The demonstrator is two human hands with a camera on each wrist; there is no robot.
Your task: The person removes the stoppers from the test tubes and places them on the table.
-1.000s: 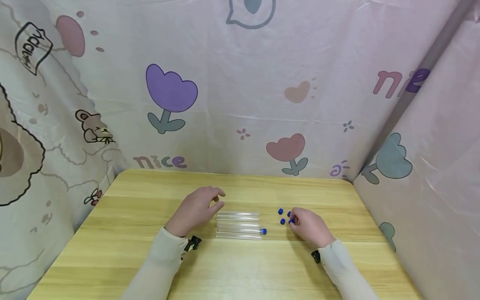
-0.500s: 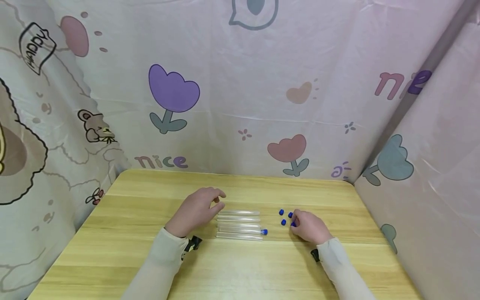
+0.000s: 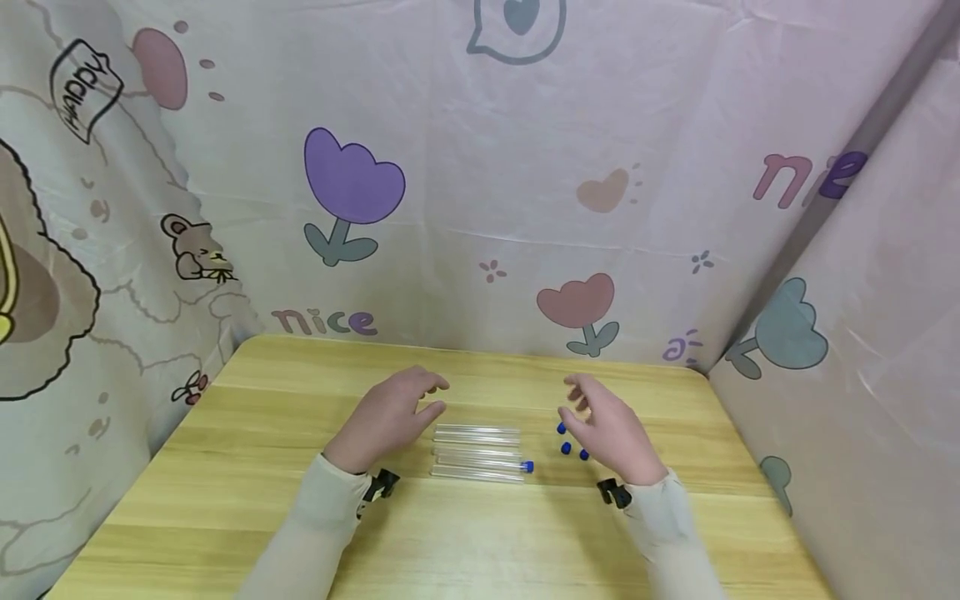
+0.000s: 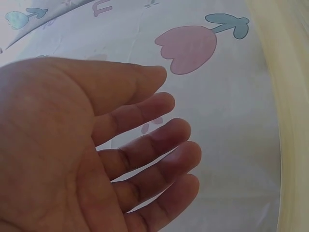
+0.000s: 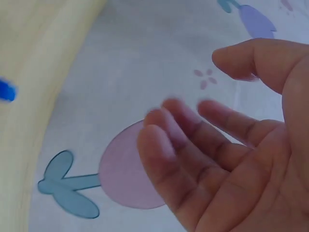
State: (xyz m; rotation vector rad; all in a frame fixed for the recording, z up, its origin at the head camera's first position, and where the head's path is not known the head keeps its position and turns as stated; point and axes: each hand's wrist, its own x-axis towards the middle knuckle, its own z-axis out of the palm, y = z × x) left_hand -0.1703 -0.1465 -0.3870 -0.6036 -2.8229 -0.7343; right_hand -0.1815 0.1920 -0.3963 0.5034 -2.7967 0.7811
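Several clear test tubes (image 3: 476,431) lie side by side on the table, and a blue cap (image 3: 528,467) sits on the right end of one. My left hand (image 3: 388,417) is raised just left of the tubes, fingers relaxed and slightly bent. The left wrist view shows that hand's palm (image 4: 53,140) holding nothing. Over the loose blue caps (image 3: 566,448) hovers my right hand (image 3: 613,429), thumb and fingers apart. Its palm (image 5: 256,183) holds nothing in the right wrist view, where a blurred blue cap (image 5: 7,91) shows at the left edge. Three loose caps show; the hand may hide another.
The wooden table (image 3: 480,542) reaches back to a printed curtain (image 3: 480,167), which also hangs along the left and right sides. A black wrist camera (image 3: 615,493) is strapped under the right forearm, another (image 3: 382,485) under the left.
My right hand has lifted off the caps, its fingers spreading from a pinch near a cap. The left hand has barely moved. The head view has shifted slightly.
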